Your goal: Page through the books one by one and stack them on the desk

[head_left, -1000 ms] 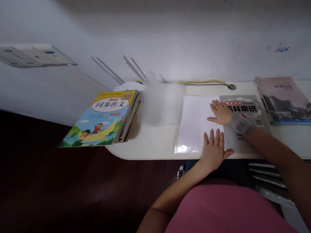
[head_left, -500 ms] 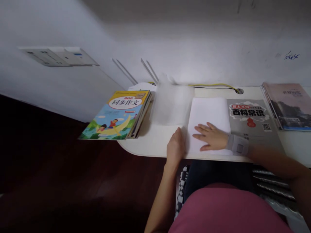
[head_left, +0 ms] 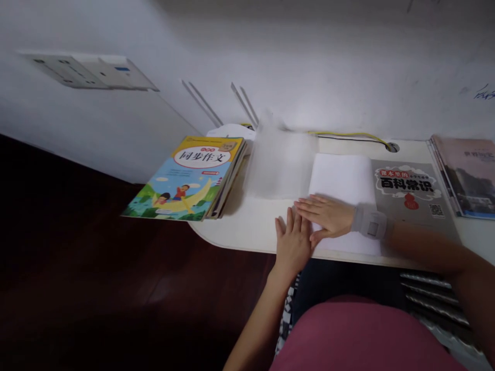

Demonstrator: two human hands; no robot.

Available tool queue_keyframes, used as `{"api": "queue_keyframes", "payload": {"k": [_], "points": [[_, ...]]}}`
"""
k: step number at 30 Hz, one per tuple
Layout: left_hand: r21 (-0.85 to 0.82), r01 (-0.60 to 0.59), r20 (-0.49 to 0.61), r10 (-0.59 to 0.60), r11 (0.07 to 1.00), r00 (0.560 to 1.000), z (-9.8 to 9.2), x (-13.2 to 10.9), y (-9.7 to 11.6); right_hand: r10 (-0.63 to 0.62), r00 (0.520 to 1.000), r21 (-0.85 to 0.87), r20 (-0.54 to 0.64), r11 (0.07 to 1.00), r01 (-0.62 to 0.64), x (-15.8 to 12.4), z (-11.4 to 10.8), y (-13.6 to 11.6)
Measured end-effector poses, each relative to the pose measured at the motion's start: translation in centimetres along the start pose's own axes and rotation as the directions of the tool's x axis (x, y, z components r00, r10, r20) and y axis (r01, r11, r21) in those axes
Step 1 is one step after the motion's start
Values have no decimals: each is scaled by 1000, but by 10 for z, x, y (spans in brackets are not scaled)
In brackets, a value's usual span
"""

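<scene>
A grey book with red and black Chinese title (head_left: pixel 413 193) lies on the white desk (head_left: pixel 247 224), its left part under a white sheet (head_left: pixel 342 180). My left hand (head_left: pixel 293 242) lies flat on the desk at the sheet's near left corner, fingers stretched out. My right hand (head_left: pixel 328 214), a grey band on its wrist, rests flat on the sheet's left edge, fingers pointing left and touching the left hand's fingers. Neither hand holds anything.
A stack of books topped by a colourful cartoon cover (head_left: pixel 189 178) overhangs the desk's left end. A hazy translucent pile (head_left: pixel 280 162) stands between it and the sheet. More books (head_left: pixel 466 175) lie at the right. A yellow cable (head_left: pixel 348 135) runs along the wall.
Both hands slid left across the sheet, from its right edge to its left edge. The left hand went edge-on beside the sheet, then flat again. The view shifted slightly.
</scene>
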State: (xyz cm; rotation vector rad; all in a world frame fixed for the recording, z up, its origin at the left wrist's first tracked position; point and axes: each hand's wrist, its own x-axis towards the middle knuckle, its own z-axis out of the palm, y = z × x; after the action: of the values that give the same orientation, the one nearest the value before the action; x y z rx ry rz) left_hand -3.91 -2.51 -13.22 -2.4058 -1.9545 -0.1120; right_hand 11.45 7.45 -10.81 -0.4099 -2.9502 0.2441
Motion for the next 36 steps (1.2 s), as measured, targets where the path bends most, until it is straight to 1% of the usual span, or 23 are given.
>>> {"api": "queue_keyframes", "payload": {"k": [2, 4, 7, 10, 12, 14, 16, 18, 20, 22, 25, 27, 29, 31, 32, 33, 34, 35, 36], "points": [[17, -32, 15, 31, 999, 999, -3, -5, -3, -15, 998, -23, 63, 1000, 16, 7, 7, 5], [23, -77, 24, 77, 997, 997, -3, -10, -6, -13, 996, -41, 93, 999, 17, 10, 13, 18], [33, -128, 24, 127, 991, 992, -1, -14, -9, 11, 996, -53, 86, 999, -7, 15, 16, 48], [35, -137, 9, 136, 990, 991, 2, -16, -11, 79, 995, -61, 65, 995, -75, 23, 13, 79], [37, -136, -5, 136, 990, 991, 3, -16, -11, 107, 992, -63, 72, 993, -102, 27, 10, 88], [39, -134, -17, 135, 990, 991, 5, -17, -12, 102, 991, -67, 82, 993, -96, 29, 9, 81], [37, -135, -26, 136, 990, 990, 6, -18, -12, 59, 995, -70, 86, 996, -53, 27, 10, 62], [33, -139, -32, 140, 990, 990, 6, -19, -12, -11, 996, -54, 89, 998, 15, 22, 12, 40], [29, -145, -38, 146, 989, 989, 7, -19, -13, -59, 994, -27, 88, 998, 61, 17, 14, 27], [26, -146, -40, 147, 989, 988, 6, -20, -12, -71, 993, -10, 92, 997, 72, 14, 15, 28], [26, -143, -44, 144, 989, 989, 6, -21, -12, -52, 994, -2, 98, 999, 53, 12, 14, 46], [27, -142, -52, 144, 989, 988, 7, -21, -12, -60, 995, 7, 76, 998, 60, 13, 12, 55], [26, -142, -66, 144, 990, 987, 8, -21, -13, -108, 994, 33, 10, 994, 107, 14, 9, 58], [27, -147, -84, 149, 989, 985, 9, -21, -15, -133, 986, 68, -103, 988, 141, 17, 5, 57], [27, -152, -90, 154, 988, 984, 10, -21, -16, -100, 980, 81, -170, 990, 115, 19, 3, 56], [26, -157, -93, 159, 987, 983, 10, -21, -17, -32, 973, 88, -228, 995, 53, 21, 1, 55], [25, -159, -92, 161, 987, 983, 10, -21, -18, 55, 962, 84, -266, 996, -33, 23, 1, 55], [24, -159, -88, 161, 987, 983, 10, -21, -18, 137, 951, 68, -277, 990, -123, 25, 1, 56], [25, -155, -83, 157, 988, 984, 10, -21, -18, 194, 946, 38, -260, 981, -190, 27, 3, 56]]}}
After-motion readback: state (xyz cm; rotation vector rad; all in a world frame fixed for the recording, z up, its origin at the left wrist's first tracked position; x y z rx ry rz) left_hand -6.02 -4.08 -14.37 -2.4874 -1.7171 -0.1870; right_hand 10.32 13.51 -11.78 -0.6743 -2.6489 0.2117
